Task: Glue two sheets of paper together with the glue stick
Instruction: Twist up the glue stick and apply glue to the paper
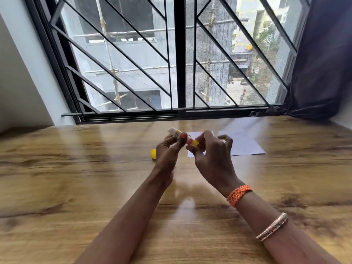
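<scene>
A glue stick (182,137) with a yellow, red and blue label is held above the wooden table, its white tip pointing up and left. My left hand (167,153) grips its middle. My right hand (211,155) pinches its yellow base end between thumb and fingers. The yellow cap (153,154) lies on the table just left of my left hand. White paper (245,144) lies flat behind my right hand; a second white sheet edge (194,133) shows behind the glue stick, partly hidden by my hands.
The wooden table (76,178) runs up to a barred window (171,63) at the back. A dark curtain (322,63) hangs at the right and its hem rests on the table's far right corner.
</scene>
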